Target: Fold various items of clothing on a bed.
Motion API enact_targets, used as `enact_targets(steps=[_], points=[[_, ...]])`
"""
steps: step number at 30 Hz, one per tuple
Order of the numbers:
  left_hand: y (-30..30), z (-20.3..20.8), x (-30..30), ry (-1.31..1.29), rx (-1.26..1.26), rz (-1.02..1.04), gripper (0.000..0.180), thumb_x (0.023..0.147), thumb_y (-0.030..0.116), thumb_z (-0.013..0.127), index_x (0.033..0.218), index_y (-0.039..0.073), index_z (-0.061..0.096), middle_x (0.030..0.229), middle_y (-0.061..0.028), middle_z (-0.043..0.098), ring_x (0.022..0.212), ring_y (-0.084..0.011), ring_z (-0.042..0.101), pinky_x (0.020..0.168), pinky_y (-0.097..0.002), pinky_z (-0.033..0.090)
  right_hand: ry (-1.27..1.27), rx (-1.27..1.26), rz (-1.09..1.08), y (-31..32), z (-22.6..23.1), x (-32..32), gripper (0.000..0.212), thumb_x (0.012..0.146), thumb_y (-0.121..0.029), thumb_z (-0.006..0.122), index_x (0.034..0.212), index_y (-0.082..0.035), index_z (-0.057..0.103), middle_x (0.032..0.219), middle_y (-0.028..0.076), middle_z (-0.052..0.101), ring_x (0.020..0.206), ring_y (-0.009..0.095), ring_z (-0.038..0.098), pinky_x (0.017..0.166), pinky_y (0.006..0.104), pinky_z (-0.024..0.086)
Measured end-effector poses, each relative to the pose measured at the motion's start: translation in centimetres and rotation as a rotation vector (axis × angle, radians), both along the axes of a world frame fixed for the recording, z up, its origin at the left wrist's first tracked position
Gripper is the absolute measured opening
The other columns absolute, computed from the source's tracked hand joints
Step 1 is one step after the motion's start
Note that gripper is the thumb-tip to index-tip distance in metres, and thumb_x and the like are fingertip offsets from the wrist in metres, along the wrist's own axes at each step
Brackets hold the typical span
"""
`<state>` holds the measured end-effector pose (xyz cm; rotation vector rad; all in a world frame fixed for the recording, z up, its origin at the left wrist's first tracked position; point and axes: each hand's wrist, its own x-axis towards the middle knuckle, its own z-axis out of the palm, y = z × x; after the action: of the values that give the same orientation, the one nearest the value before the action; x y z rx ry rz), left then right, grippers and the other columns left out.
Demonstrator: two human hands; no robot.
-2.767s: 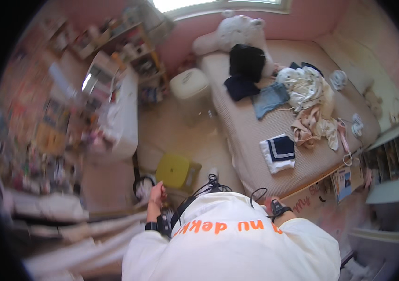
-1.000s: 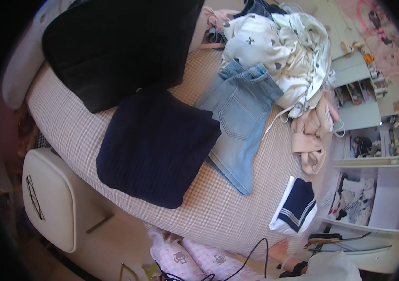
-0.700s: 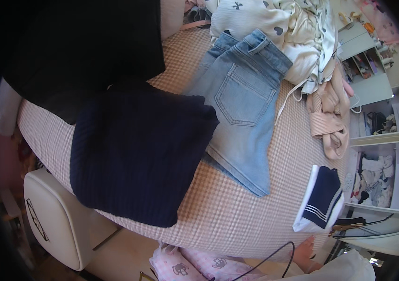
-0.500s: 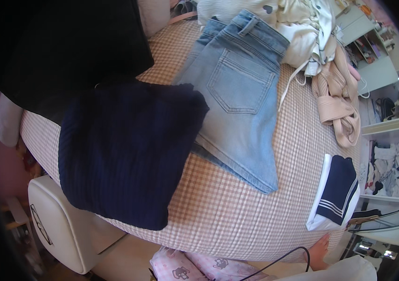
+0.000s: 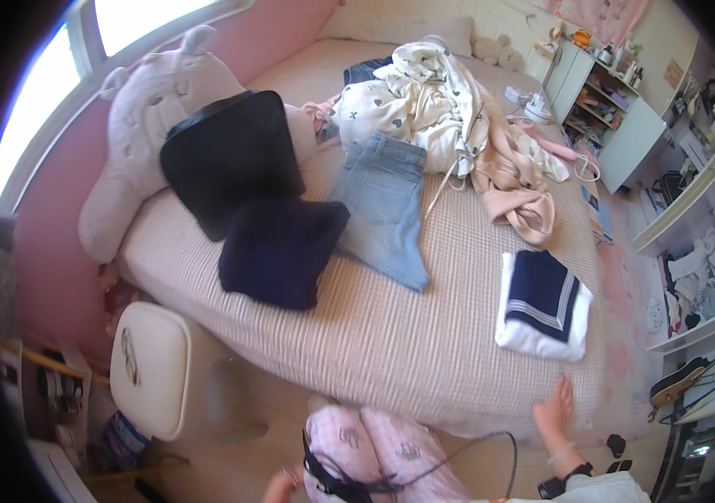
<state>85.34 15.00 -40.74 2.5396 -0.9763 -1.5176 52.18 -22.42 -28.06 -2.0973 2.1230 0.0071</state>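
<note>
My right hand point(image 5: 555, 406) is at the bed's near edge, fingers stretched out and holding nothing. Just beyond its fingertips lies a folded white top with a navy striped sailor collar point(image 5: 544, 298). At the lower edge, only part of my left hand point(image 5: 280, 486) shows beside my pink checked trousers point(image 5: 408, 448) and a dark strap; its fingers are mostly cut off. Light blue denim shorts point(image 5: 383, 201) lie flat in the middle of the bed. A folded navy garment point(image 5: 278, 251) overlaps them on the left, next to a black folded item point(image 5: 236, 159).
A crumpled white patterned garment point(image 5: 424, 96) and a beige knitted piece point(image 5: 521, 210) are piled on the bed point(image 5: 357, 352) behind the shorts. At far left sits a plush bear cushion point(image 5: 156, 109). A cream chair point(image 5: 152, 369) stands near left; open shelves point(image 5: 701, 285) line the right.
The view has tilted up and widened, showing the window and the bed's far end. My left hand has come in at the lower edge. The clothes appear to lie as before.
</note>
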Motion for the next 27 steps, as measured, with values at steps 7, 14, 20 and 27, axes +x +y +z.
enact_targets(steps=[7,14,20,27], points=[[-6.9,31.8,-1.3,-0.117,-1.290,0.240,0.009,0.080,0.005,0.049,0.081,-0.001,0.055,0.076,-0.0096,0.060,0.067,-0.0236,0.057,0.070,-0.0330,0.046,-1.090,0.437,0.455,0.1,10.1,1.1,0.029,0.086,-0.014,0.048,0.110,0.001,0.052,0.103,0.010,0.058,0.090,0.015,0.056,0.081,0.0276,0.044],[-1.4,47.0,-13.5,0.141,-2.006,-0.645,0.011,0.085,0.021,0.050,0.076,0.014,0.050,0.066,-0.0003,0.054,0.055,-0.0152,0.052,0.063,-0.0309,0.045,-1.521,-0.304,1.796,15.9,34.9,-0.9,0.003,0.073,-0.009,0.056,0.074,-0.006,0.056,0.072,0.008,0.057,0.063,0.018,0.053,0.058,0.0274,0.045],[-0.2,47.0,-17.8,0.106,-2.208,-0.823,0.007,0.073,0.013,0.051,0.079,0.013,0.048,0.066,0.0001,0.042,0.064,-0.0155,0.047,0.057,-0.0333,0.048,-1.042,-0.458,1.820,24.5,37.6,-5.1,0.031,0.074,-0.030,0.057,0.091,-0.012,0.038,0.083,0.002,0.046,0.073,0.019,0.047,0.062,0.0398,0.044],[1.2,47.4,-21.1,-0.035,-2.101,-0.628,0.013,0.077,0.017,0.049,0.090,0.017,0.052,0.071,0.0007,0.043,0.064,-0.0152,0.047,0.056,-0.0319,0.047,-1.128,-0.686,1.940,23.7,35.9,-6.2,0.037,0.065,0.000,0.062,0.092,-0.012,0.039,0.080,0.001,0.046,0.071,0.015,0.047,0.057,0.0323,0.044]])
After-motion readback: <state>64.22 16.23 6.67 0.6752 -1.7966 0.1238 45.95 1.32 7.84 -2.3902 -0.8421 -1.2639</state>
